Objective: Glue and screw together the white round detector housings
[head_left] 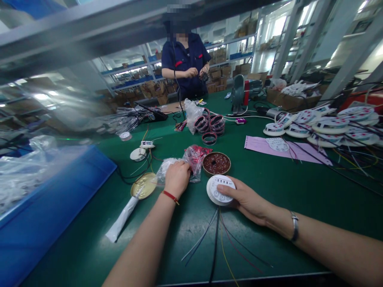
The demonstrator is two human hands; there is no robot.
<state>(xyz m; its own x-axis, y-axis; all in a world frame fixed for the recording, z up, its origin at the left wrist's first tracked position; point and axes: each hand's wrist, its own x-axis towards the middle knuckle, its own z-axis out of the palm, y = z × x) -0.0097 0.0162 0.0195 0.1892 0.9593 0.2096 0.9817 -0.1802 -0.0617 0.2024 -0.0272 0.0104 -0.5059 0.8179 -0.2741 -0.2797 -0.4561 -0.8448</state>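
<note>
My right hand (pixel 248 199) grips a white round device (pixel 220 189) with a printed face, the thumb lying across its front. From its lower edge several thin coloured wires and a thicker black cable (pixel 216 243) trail toward the table's near edge. My left hand (pixel 177 177) reaches into a clear plastic bag (pixel 167 166), fingers curled; something small and dark shows at the fingertips, too hidden to name. Touching that bag is another clear bag with red contents (pixel 196 157). Just behind the device sits a round tin (pixel 216 162) of brown material with small pale bits.
At left stand a blue bin (pixel 98 171), a yellowish lid (pixel 143 186) and a white tube (pixel 124 219). Clear rings (pixel 209 138) lie farther back. Stacked white discs (pixel 329 127) and a pink sheet (pixel 254 147) occupy the right. A co-worker (pixel 187 63) stands across the table.
</note>
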